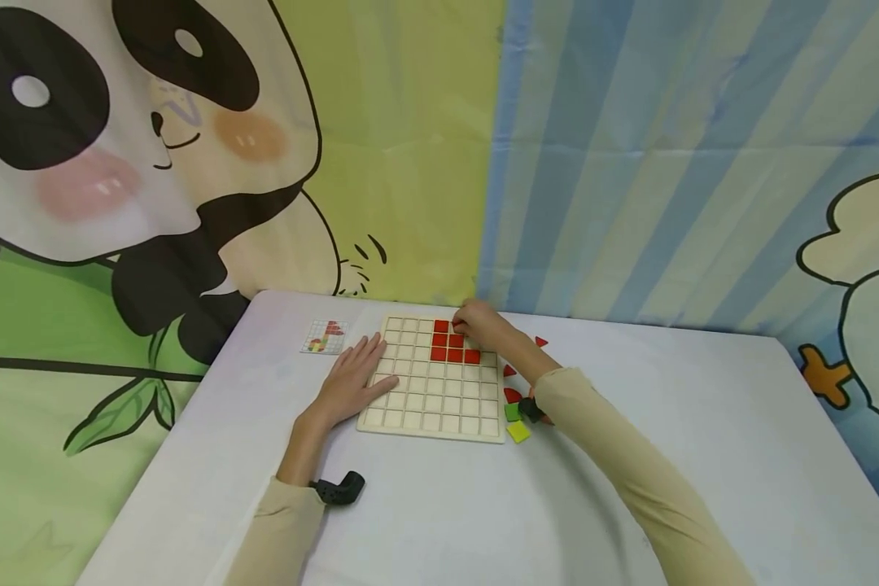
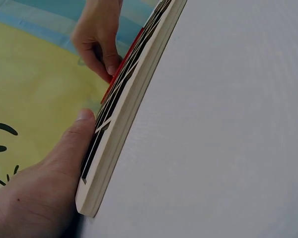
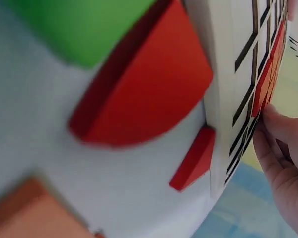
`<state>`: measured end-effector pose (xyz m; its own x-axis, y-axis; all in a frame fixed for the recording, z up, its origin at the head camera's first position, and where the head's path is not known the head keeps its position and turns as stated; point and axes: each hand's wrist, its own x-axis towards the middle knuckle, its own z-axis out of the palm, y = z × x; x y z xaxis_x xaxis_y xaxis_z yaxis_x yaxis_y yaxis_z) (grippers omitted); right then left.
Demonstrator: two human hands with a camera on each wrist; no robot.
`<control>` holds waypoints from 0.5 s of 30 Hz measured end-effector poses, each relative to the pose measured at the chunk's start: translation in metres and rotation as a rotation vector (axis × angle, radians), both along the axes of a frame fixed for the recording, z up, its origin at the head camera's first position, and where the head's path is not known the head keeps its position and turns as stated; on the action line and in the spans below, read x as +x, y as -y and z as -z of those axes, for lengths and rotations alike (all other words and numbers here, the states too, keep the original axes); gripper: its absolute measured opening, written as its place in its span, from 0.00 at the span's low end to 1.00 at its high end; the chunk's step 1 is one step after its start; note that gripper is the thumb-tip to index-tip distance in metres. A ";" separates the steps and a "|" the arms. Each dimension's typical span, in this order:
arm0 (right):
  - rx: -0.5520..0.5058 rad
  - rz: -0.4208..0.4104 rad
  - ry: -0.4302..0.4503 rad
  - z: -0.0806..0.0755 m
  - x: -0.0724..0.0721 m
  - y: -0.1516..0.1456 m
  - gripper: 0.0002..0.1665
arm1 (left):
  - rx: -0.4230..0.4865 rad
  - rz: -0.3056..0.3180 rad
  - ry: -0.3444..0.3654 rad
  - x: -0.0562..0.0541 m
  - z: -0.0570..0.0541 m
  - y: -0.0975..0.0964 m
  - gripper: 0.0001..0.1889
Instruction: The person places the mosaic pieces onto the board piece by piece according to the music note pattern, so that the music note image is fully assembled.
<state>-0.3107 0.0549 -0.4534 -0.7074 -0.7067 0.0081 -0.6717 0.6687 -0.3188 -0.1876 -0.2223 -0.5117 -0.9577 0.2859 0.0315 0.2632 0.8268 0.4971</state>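
A pale wooden grid board point(image 1: 410, 399) lies on the white table, with several red squares point(image 1: 454, 342) set in its upper cells. My left hand point(image 1: 350, 382) rests along the board's left edge, fingers straight and thumb over the cells. At the top of the board, my right hand point(image 1: 486, 327) pinches a small red piece point(image 1: 457, 325) beside the red squares. The fingertips cover most of that piece, so its shape cannot be told. In the right wrist view, the thumb and fingers point(image 3: 283, 144) meet close to the board's surface.
Right of the board lie red triangles point(image 1: 540, 342), a red quarter-round piece point(image 3: 149, 84), a green square point(image 1: 513, 413) and a yellow square point(image 1: 518, 431). An orange piece point(image 3: 37, 213) is partly out of frame. A small patterned card point(image 1: 325, 336) lies left of the board.
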 end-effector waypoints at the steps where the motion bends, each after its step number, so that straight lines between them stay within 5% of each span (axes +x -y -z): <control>1: 0.006 -0.008 -0.001 -0.001 0.000 0.002 0.10 | -0.005 -0.002 -0.003 0.000 0.000 0.000 0.45; 9: 0.051 0.050 -0.020 -0.007 0.010 0.002 0.12 | 0.006 0.002 -0.025 -0.001 0.003 0.000 0.44; 15: 0.029 0.102 -0.075 -0.021 0.029 -0.025 0.22 | -0.001 -0.003 -0.003 0.000 0.002 0.000 0.44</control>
